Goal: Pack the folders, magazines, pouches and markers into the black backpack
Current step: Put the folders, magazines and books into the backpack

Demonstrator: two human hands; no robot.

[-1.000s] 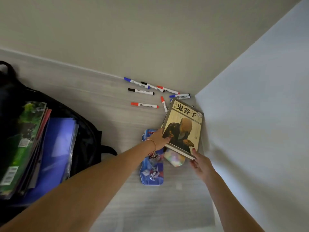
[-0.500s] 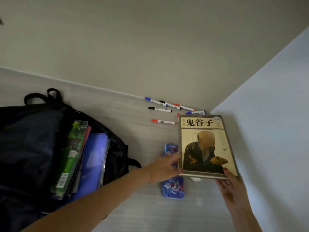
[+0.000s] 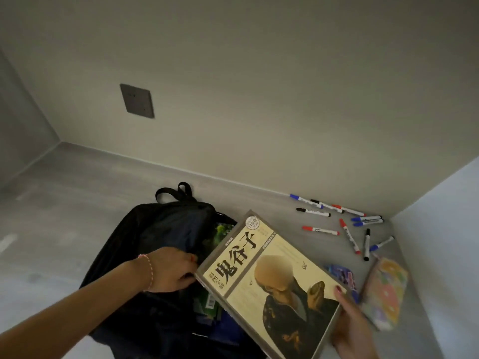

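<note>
Head view: your right hand (image 3: 355, 330) pinches the magazine (image 3: 269, 283) at its 5 o'clock corner, tilted over the black backpack (image 3: 145, 234). Your left hand (image 3: 173, 273) curls its fingers on the bag's opening. Markers (image 3: 347, 224) and pouches (image 3: 383, 288) lie toward 2 o'clock.

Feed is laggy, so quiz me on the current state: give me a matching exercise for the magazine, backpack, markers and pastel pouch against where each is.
Things:
1. yellow magazine
2. black backpack
3. markers
4. pastel pouch

Places:
A. loose on the floor near the wall corner
B. lying on the floor right of the magazine
C. held in the right hand
D. held at its opening by the left hand

Pairs: 1-C, 2-D, 3-A, 4-B
</note>
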